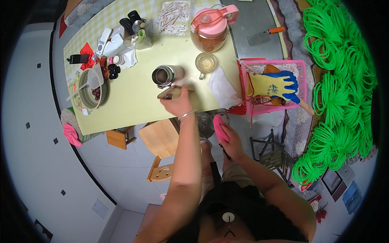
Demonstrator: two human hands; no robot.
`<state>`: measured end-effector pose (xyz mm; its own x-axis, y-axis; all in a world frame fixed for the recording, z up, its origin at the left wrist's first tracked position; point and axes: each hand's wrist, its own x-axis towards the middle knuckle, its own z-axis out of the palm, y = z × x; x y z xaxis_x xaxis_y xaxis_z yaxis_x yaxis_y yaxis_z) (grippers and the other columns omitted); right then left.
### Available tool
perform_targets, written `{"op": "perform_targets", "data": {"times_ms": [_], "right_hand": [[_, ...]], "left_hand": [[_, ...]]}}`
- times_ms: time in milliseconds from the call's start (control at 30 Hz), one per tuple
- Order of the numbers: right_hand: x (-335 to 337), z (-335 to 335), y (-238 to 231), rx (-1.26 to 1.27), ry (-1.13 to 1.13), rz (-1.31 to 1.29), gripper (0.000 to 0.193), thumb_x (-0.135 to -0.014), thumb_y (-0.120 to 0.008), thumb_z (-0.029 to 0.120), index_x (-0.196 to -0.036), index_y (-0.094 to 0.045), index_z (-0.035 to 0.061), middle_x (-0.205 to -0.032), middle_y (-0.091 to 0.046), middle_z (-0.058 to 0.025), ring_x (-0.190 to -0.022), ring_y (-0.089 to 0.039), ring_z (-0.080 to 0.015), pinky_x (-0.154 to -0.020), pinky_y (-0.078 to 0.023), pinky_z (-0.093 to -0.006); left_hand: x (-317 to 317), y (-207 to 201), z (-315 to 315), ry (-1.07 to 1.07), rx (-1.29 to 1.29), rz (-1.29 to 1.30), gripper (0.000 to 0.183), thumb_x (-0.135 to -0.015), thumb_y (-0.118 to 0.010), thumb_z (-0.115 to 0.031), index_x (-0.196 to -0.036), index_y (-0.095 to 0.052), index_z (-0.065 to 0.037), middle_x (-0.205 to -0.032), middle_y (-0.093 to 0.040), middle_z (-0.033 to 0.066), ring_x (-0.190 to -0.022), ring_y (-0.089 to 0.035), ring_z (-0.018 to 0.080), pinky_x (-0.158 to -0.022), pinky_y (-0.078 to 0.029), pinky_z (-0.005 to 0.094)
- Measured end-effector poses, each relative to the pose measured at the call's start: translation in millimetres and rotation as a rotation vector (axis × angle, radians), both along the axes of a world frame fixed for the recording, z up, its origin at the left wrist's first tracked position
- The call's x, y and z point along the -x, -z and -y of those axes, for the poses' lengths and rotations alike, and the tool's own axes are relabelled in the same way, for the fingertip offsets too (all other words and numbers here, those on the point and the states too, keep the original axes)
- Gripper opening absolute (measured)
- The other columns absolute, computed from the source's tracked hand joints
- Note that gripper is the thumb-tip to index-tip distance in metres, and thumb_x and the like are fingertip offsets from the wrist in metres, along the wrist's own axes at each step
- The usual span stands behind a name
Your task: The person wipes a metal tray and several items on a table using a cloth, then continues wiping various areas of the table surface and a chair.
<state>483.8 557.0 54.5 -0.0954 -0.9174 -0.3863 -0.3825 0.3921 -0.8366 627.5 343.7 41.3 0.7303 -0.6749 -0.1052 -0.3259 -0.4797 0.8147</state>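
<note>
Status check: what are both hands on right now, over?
Left hand holding phone over table, beside open steel flask. Right hand gripping pink cloth, below table edge. Glass cup close by.

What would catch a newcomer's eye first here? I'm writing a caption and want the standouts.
The heap of bright green rings filling the right side stands out most. Next comes the pink basket at the table's right end, with a yellow-and-blue glove in it, and the pink-lidded jug at the far edge. In the middle, the left hand holds a phone-like thing beside an open steel flask, while the right hand grips a pink item.
</note>
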Motion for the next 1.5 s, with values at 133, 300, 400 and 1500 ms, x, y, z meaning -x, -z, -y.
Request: {"op": "perform_targets", "data": {"times_ms": [133,300,400,1500], "right_hand": [[-17.5,48.3,-4.3,0.121,-0.074,-0.160,0.062,-0.075,-0.063,0.002,-0.136,-0.050,0.0038,-0.141,-0.047,-0.0180,-0.127,-0.046,-0.0386,-0.107,-0.039,-0.0404],[-50.1,128.8,3.4,0.246,-0.138,-0.272,0.072,-0.075,-0.065,0.004,-0.143,-0.040,0.0040,-0.144,-0.042,-0.0227,-0.127,-0.045,-0.0428,-0.106,-0.040,-0.0427],[-61.4,173.8,9.6,0.188,-0.149,-0.237,0.087,-0.073,-0.067,0.006,-0.149,-0.025,0.0036,-0.144,-0.039,-0.0269,-0.127,-0.045,-0.0439,-0.104,-0.041,-0.0445],[-226.2,249.5,14.7,0.171,-0.498,-0.090,0.094,-0.072,-0.070,0.017,-0.152,-0.021,0.0106,-0.152,-0.029,-0.0243,-0.138,-0.036,-0.0366,-0.107,-0.040,-0.0405]], "left_hand": [[-43.6,-15.3,-35.1,0.102,0.004,-0.045,0.073,-0.064,-0.088,-0.017,-0.120,-0.047,0.004,-0.111,-0.059,0.0177,-0.102,-0.058,0.0254,-0.096,-0.045,0.0372],[-117.2,-15.0,-75.2,0.155,-0.027,-0.039,0.078,-0.065,-0.087,-0.010,-0.127,-0.042,0.004,-0.115,-0.057,0.0172,-0.107,-0.056,0.0259,-0.098,-0.044,0.0372],[-145.3,-18.3,-93.8,0.174,-0.036,-0.067,0.079,-0.064,-0.087,-0.007,-0.128,-0.043,0.004,-0.115,-0.057,0.0176,-0.109,-0.055,0.0250,-0.100,-0.043,0.0371],[-213.2,-30.6,-221.6,0.001,0.011,-0.340,0.074,-0.067,-0.082,0.002,-0.130,-0.042,0.001,-0.122,-0.055,0.0160,-0.116,-0.054,0.0245,-0.104,-0.042,0.0368]]}}
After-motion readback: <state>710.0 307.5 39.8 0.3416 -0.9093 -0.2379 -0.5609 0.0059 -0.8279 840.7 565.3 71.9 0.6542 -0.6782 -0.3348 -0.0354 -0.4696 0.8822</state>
